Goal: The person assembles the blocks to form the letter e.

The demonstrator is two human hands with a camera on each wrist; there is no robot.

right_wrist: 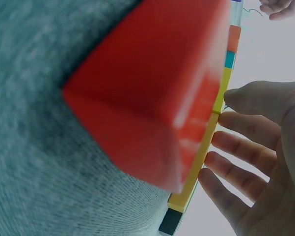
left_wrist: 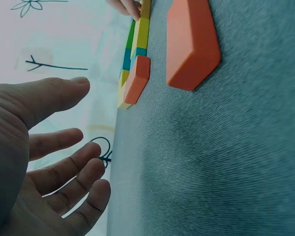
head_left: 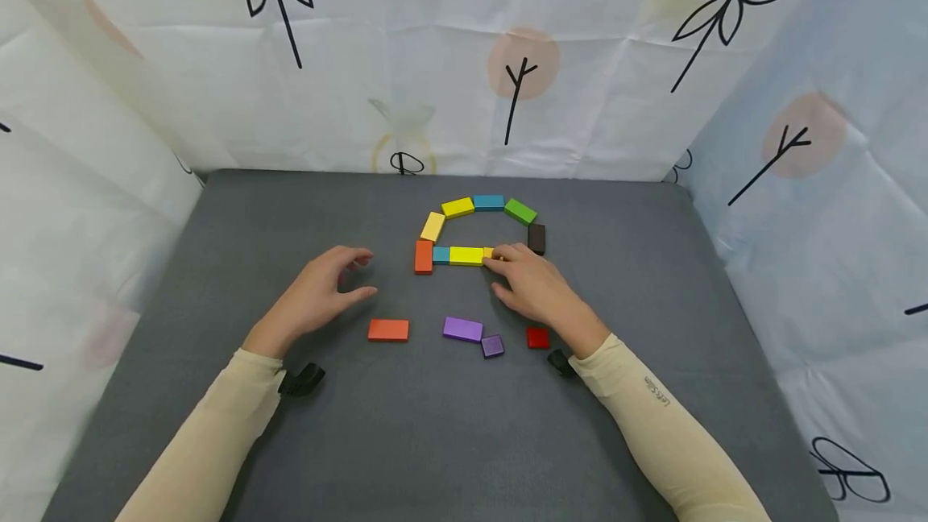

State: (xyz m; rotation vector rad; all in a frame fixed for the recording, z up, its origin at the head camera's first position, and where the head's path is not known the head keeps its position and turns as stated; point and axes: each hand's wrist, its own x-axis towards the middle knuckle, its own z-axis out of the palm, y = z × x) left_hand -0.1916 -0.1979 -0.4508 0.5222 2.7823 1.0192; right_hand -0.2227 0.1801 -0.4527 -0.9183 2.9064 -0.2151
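Several coloured blocks form a closed ring on the grey table. Its near side has an orange-red block (head_left: 424,257), a small blue block (head_left: 441,255), a yellow block (head_left: 466,256) and an amber-yellow block (head_left: 488,252). My right hand (head_left: 532,284) reaches over that amber-yellow block, fingertips at it and hiding much of it; firm contact is hard to confirm. In the right wrist view the fingers are extended, thumb apart. My left hand (head_left: 315,292) hovers left of the ring, holding nothing, fingers relaxed and thumb spread. An orange block (head_left: 388,330) lies nearest to it.
Around the ring's far side run a pale yellow block (head_left: 432,226), yellow block (head_left: 458,207), blue block (head_left: 489,203), green block (head_left: 520,211) and dark block (head_left: 536,238). A purple block (head_left: 462,329), small purple block (head_left: 492,345) and red block (head_left: 537,337) lie nearer.
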